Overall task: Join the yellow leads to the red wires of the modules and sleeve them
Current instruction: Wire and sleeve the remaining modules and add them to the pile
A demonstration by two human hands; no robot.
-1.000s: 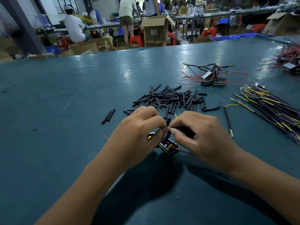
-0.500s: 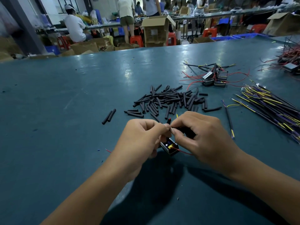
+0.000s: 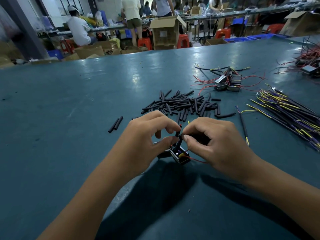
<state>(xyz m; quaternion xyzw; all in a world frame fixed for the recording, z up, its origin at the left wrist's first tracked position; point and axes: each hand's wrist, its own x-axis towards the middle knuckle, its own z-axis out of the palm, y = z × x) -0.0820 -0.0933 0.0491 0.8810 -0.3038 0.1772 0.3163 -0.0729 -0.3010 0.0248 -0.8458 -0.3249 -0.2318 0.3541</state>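
Note:
My left hand (image 3: 149, 135) and my right hand (image 3: 211, 141) meet fingertip to fingertip over a small black module (image 3: 180, 155) lying on the table. Between the fingertips stands a short black sleeve (image 3: 178, 135), pinched from both sides, with a red wire tip (image 3: 180, 125) showing at its top. A yellow lead end (image 3: 188, 121) sticks up by my right index finger. A thin red wire (image 3: 199, 160) trails from the module under my right hand. What my right palm holds is hidden.
A pile of black sleeves (image 3: 187, 104) lies just beyond my hands, two loose ones (image 3: 116, 124) to the left. Modules with red wires (image 3: 226, 83) sit at back right, a bundle of yellow-tipped leads (image 3: 285, 111) at right. People and cardboard boxes (image 3: 164, 32) stand behind the table.
My left hand's fingers have spread a little and its thumb has dropped lower on the sleeve. The module has tipped slightly and shows more below the hands.

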